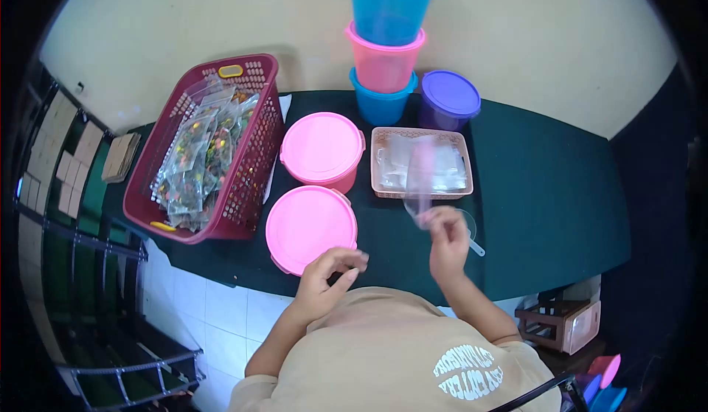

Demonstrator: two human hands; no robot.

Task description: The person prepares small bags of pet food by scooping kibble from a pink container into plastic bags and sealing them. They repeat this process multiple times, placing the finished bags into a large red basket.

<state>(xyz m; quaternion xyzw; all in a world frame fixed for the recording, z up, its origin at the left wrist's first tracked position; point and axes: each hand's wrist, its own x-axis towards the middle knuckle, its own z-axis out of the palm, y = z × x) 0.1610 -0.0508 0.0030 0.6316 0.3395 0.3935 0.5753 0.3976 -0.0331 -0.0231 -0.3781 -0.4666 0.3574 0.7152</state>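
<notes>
Grip of the right hand [448, 244] pinches a clear bag [420, 183]; left hand [330, 274] is released.

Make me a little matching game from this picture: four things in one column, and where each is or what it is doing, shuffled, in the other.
Things:
1. Basket
2. Tray
3. Purple tub
4. Right hand

Places and states:
A. Just right of the stack of tubs
B. Holding bags of colourful bits, at the left of the table
C. Pinching a clear bag, blurred in the picture
D. Pale pink, with plain see-through bags in it

Right pairs: 1-B, 2-D, 3-A, 4-C
</notes>
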